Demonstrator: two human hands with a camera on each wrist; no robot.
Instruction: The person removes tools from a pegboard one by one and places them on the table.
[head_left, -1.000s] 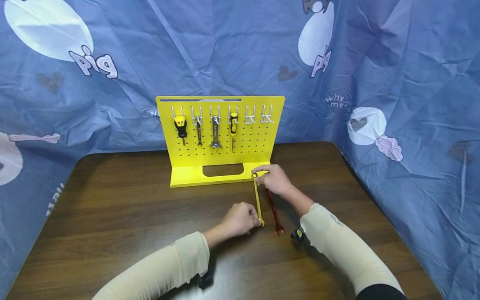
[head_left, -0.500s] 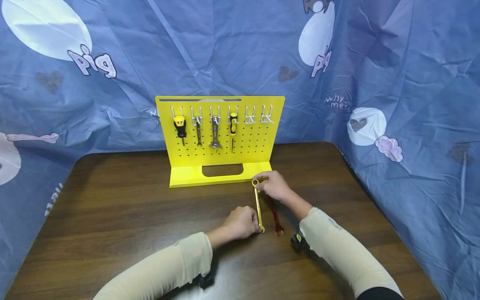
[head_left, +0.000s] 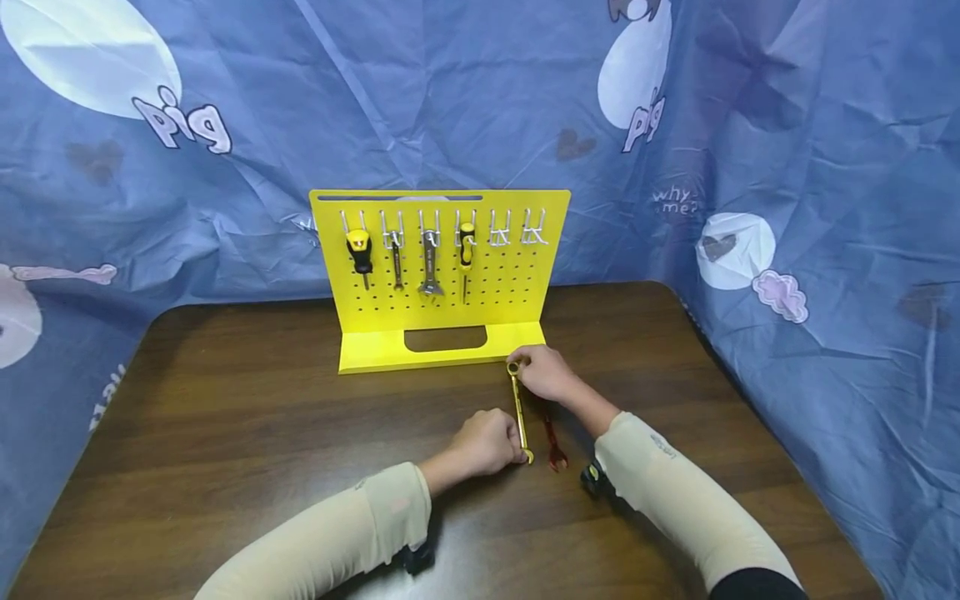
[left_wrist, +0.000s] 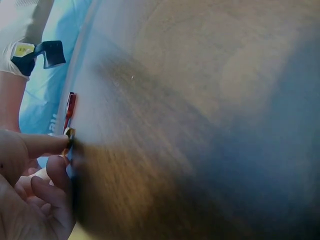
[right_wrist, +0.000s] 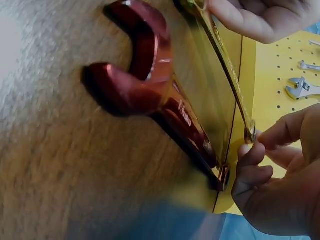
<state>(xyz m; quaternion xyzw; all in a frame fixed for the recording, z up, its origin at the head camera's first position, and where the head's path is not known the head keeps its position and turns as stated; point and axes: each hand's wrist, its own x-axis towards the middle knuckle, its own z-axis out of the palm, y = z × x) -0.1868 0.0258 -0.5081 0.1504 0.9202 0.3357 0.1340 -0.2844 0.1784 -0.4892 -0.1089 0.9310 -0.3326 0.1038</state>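
Note:
A gold combination wrench (head_left: 519, 414) is held at both ends, just in front of the yellow pegboard stand. My left hand (head_left: 486, 442) pinches its open end, the one nearer to me. At the ring end, the thumb and fingers of my right hand (head_left: 549, 374) grip it; the right wrist view shows this right hand (right_wrist: 285, 175) at the ring. A red wrench (head_left: 552, 442) lies on the table just right of the gold one, partly hidden by my right hand. In the right wrist view the red wrench (right_wrist: 150, 75) looms large, its open jaw towards the camera.
The yellow pegboard (head_left: 442, 312) stands at the back. From its hooks hang a black-and-yellow screwdriver (head_left: 361, 250), a small wrench (head_left: 397, 262), an adjustable wrench (head_left: 430, 262) and a slim screwdriver (head_left: 467, 254). Two hooks (head_left: 517, 229) at the right hold nothing. A blue curtain (head_left: 480, 100) surrounds the table (head_left: 247, 417).
The gold wrench has come slightly towards me and a little to the right, both hands moving with it. The red wrench has stayed almost in place.

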